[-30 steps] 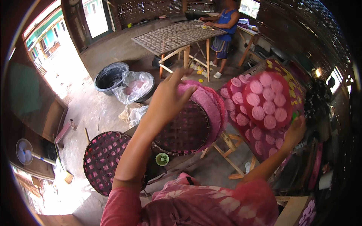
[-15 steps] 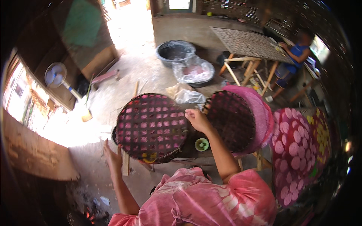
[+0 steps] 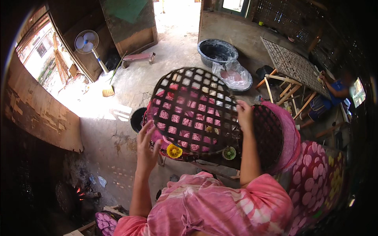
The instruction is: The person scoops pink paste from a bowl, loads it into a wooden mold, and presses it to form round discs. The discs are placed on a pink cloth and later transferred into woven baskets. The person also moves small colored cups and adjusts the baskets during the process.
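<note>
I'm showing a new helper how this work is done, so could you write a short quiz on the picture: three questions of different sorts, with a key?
1. Which of the person's hands grips the rim of the lattice tray?
2. True or false: the yellow scalloped dish stands to the left of the green dish.
3. What colour are most of the pieces seen through the tray's gaps? A) blue B) pink C) black

Key:
1. The right hand, at the tray's right edge.
2. True.
3. B.

I count two lattice trays (image 3: 193, 112), my two hands (image 3: 245, 116), one yellow cup (image 3: 174, 151), one green cup (image 3: 228, 153), one fan (image 3: 86, 41), one broom (image 3: 108, 91), one low bench (image 3: 138, 57), one other person (image 3: 338, 87).
</note>
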Demonstrator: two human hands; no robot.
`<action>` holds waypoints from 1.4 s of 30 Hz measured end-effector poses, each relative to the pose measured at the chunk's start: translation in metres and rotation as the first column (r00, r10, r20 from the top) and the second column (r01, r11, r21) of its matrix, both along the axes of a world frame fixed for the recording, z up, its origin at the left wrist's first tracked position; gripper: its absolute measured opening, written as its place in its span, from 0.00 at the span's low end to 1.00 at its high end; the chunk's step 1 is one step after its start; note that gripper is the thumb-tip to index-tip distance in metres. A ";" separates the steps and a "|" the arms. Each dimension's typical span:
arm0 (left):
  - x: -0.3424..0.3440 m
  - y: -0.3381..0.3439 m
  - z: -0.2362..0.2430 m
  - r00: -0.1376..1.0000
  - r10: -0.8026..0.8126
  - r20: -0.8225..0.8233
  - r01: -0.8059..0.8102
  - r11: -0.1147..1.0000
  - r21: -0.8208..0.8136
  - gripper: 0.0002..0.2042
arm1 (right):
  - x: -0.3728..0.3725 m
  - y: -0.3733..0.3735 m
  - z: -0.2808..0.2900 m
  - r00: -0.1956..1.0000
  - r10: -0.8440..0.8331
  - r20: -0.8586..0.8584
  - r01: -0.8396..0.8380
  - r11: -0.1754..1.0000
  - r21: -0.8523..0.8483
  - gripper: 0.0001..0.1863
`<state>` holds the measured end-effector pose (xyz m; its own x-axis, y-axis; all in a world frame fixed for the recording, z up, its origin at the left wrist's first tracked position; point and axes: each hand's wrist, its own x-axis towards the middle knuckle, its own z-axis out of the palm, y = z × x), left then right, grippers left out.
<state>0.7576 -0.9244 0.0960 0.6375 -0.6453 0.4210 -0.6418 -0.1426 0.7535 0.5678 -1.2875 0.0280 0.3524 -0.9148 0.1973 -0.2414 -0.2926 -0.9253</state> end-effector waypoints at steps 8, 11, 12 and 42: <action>-0.053 -0.080 -0.038 0.883 -0.445 0.148 0.375 0.860 0.345 0.37 | -0.268 -0.076 -0.014 0.919 -0.378 0.111 0.358 0.919 0.167 0.14; -0.066 -0.117 -0.072 0.865 -0.464 0.190 0.363 0.841 0.401 0.39 | -0.347 -0.073 -0.027 0.730 -0.613 -0.302 0.597 0.787 -0.154 0.17; -0.069 -0.131 -0.081 0.869 -0.450 0.207 0.332 0.839 0.432 0.39 | -0.357 -0.068 -0.027 0.590 -0.636 -0.497 0.620 0.752 -0.226 0.17; -0.077 -0.017 -0.069 0.959 0.269 -0.087 -0.272 0.962 -0.017 0.32 | 0.257 0.005 -0.020 0.718 0.577 0.389 -0.696 0.573 0.434 0.24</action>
<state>0.6808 -0.9411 0.0271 0.8200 -0.4325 0.3749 -0.5173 -0.2799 0.8087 0.8245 -1.2825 0.0077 0.8948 -0.4353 -0.0992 0.0050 0.2318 -0.9727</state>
